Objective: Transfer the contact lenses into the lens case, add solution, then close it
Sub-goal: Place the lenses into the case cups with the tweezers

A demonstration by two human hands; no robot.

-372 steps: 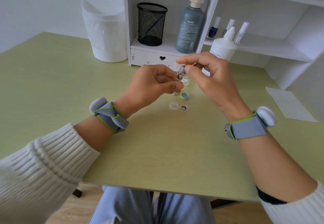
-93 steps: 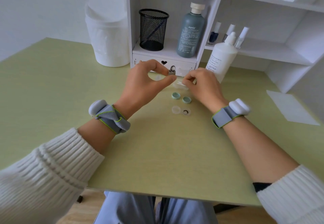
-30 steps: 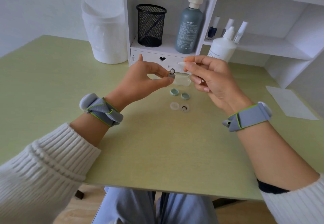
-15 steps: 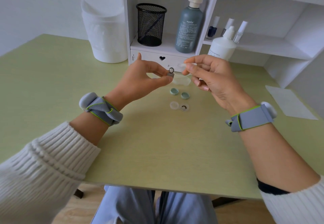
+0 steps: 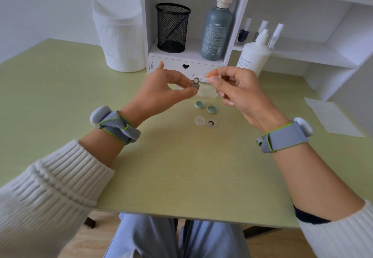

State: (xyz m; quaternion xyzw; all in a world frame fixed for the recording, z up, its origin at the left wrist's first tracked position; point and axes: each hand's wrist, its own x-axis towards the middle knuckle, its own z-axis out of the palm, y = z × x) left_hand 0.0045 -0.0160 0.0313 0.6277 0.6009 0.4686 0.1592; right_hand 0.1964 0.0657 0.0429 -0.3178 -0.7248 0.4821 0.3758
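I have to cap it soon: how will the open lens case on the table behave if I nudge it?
Probably very light: the lens case is small, thin clear plastic, so it would likely slide on the smooth table. It lies flat and low, so tipping seems unlikely. One uncovered well holds a lens, which a jolt might dislodge.
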